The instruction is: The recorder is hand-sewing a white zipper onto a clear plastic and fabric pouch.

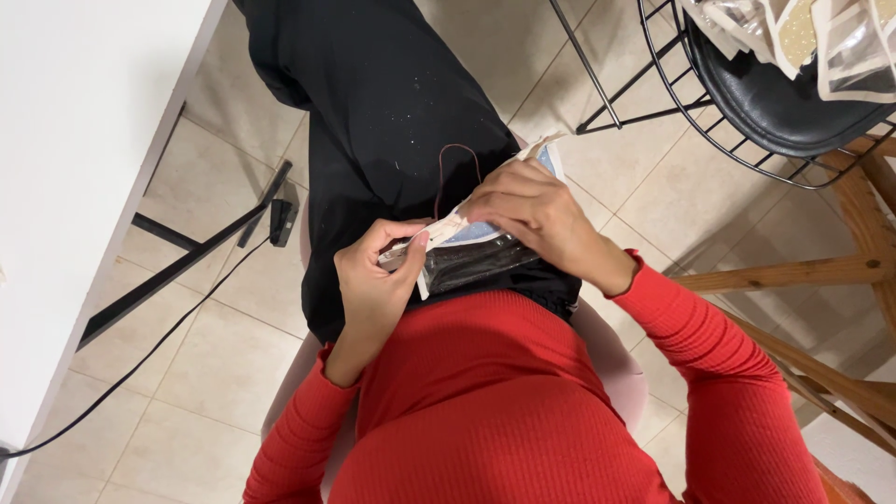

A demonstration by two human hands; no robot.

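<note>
Seen from above, a seated person in a red ribbed sweater and black trousers works over their lap at the centre of the frame. Both hands hold a small flat pouch made of clear plastic with a cream fabric border and a pale blue panel; it lies tilted, its upper corner pointing toward the upper right. The left hand, at centre left, pinches the pouch's lower left edge between thumb and fingers. The right hand, just right of centre, lies curled over the top of the pouch, its fingers pressed against the border. A thin dark red thread loops up from the pouch against the trousers.

In the upper right corner, a black wire-frame chair carries more clear pouches with cream edging. A wooden table frame crosses the right side. A white tabletop fills the upper left, with a black cable trailing over the beige floor tiles beneath it.
</note>
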